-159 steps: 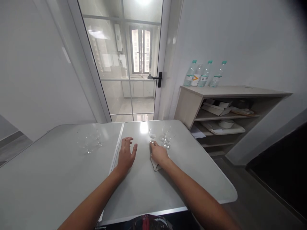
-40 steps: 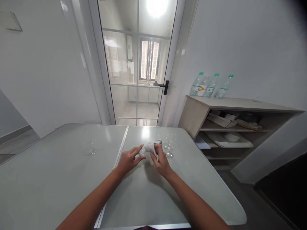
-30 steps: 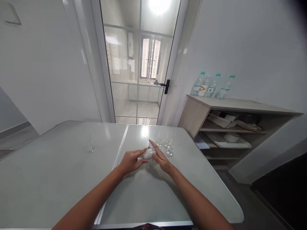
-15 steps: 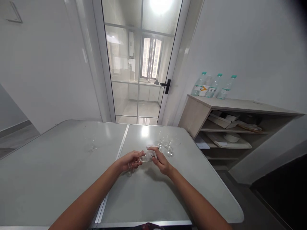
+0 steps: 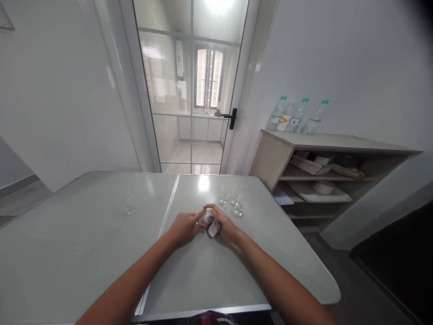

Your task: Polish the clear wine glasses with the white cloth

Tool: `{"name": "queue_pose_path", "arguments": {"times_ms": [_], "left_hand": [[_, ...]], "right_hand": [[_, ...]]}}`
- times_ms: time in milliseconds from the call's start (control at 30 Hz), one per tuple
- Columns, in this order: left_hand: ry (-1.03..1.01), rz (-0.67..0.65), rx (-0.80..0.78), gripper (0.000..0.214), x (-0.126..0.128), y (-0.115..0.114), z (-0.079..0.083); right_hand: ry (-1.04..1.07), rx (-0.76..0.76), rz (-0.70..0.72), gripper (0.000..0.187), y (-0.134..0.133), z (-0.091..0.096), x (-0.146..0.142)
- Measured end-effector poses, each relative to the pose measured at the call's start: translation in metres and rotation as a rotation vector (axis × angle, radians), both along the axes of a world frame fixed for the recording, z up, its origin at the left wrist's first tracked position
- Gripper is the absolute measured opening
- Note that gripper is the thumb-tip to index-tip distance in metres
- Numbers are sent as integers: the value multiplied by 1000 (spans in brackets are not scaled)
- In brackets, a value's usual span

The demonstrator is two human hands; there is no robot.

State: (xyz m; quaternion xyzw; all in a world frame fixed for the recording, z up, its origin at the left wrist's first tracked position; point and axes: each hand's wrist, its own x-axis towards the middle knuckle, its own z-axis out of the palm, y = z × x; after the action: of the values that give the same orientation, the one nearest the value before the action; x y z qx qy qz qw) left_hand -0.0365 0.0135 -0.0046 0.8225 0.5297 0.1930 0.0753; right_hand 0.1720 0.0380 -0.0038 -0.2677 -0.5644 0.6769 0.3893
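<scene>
In the head view my left hand [image 5: 184,227] has its fingers curled round a small clear stemmed glass [image 5: 205,219] over the middle of the table. My right hand [image 5: 225,224] closes on a white cloth or tissue [image 5: 214,229], pressed against the same glass; a loose end hangs below its fingers. The glass is largely covered by hands and cloth, so its stem and base cannot be made out. Just beyond my right hand stand several clear stemmed glasses [image 5: 238,210], close together. A single clear glass [image 5: 129,210] stands apart on the left half.
The pale table [image 5: 84,253] has a metal seam [image 5: 171,198] running across it. Behind is a glazed door [image 5: 172,135] with a black handle [image 5: 233,118]. To the right, a wooden shelf unit [image 5: 270,155] carries several plastic bottles [image 5: 295,119] on top.
The glass has turned from lying sideways between my hands to facing up towards me. My left hand has shifted right, closer to my right hand, and the cloth's end now hangs down. The view has shifted slightly.
</scene>
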Motion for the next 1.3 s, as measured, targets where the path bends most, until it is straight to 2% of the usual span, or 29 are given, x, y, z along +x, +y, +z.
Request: {"name": "queue_pose_path", "arguments": {"times_ms": [100, 233, 333, 400, 433, 533, 633, 733, 833, 900, 1067, 1133, 1200, 1233, 1300], "left_hand": [[-286, 25, -172, 63, 5, 1, 5], [-733, -76, -677, 65, 2, 3, 18], [-890, -75, -918, 60, -3, 4, 22], [-884, -79, -922, 60, -3, 5, 22], [-842, -81, -867, 60, -2, 5, 20], [-553, -37, -478, 55, 3, 4, 13], [-161, 34, -87, 43, 5, 1, 6], [43, 26, 31, 50, 2, -1, 1], [-1, 8, 18, 46, 3, 0, 1], [-174, -14, -92, 43, 5, 0, 3], [-736, -59, -765, 64, 6, 3, 10], [-860, -47, -939, 65, 3, 5, 15], [-898, -58, -989, 65, 1, 5, 20], [-875, -72, -959, 65, 0, 5, 21], [-766, -71, -737, 64, 2, 3, 20]], "right_hand": [[-98, 190, -52, 42, 2, 0, 4], [-210, 438, -46, 44, 3, 3, 10], [-246, 572, -18, 48, 2, 5, 12], [-233, 583, -36, 47, 1, 6, 11], [-216, 554, -63, 45, 1, 7, 10], [-155, 349, -149, 42, 2, 7, 7], [-73, 128, -147, 42, 3, 7, 3], [-9, 33, -101, 45, 3, 8, 2], [-41, 31, -73, 46, 1, 8, 1], [-108, 86, -81, 45, 0, 8, 2], [-155, 300, -72, 48, -2, 13, 10], [-163, 394, -55, 49, -4, 17, 12], [-191, 458, -57, 48, -6, 19, 13], [-203, 464, -68, 47, -6, 19, 12], [-208, 421, -104, 46, -5, 16, 11]]}}
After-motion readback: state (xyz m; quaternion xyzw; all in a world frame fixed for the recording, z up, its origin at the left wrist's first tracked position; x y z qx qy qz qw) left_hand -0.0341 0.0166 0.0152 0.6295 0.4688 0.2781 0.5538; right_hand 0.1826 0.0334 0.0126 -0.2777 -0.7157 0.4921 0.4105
